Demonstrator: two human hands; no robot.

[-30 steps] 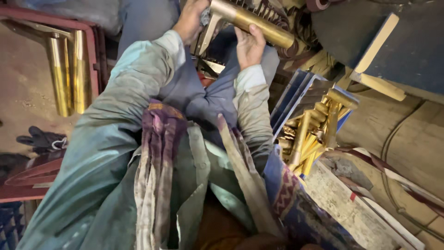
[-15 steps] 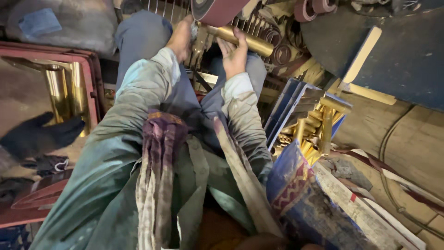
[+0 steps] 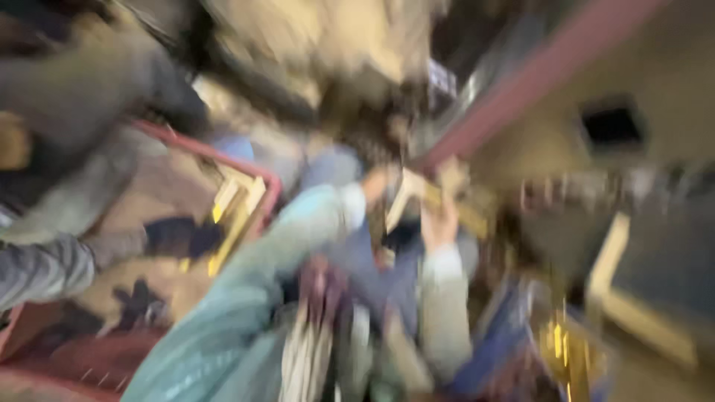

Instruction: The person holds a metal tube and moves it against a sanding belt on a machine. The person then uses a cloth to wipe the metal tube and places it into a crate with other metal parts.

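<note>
Centre frame, blurred: my left hand [image 3: 376, 182] and right hand [image 3: 439, 223] on a brass tube [image 3: 454, 205]; grip indistinct. Red tray [image 3: 261, 175] with brass pieces [image 3: 231, 216] centre-left; more brass [image 3: 558, 339] lower right.

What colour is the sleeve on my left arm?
Pale teal-green sleeve, with a lighter cuff, seen blurred in the head view.

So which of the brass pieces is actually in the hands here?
The brass tube held up between left hand and right hand; the other brass pieces lie in the red tray, untouched.
</note>
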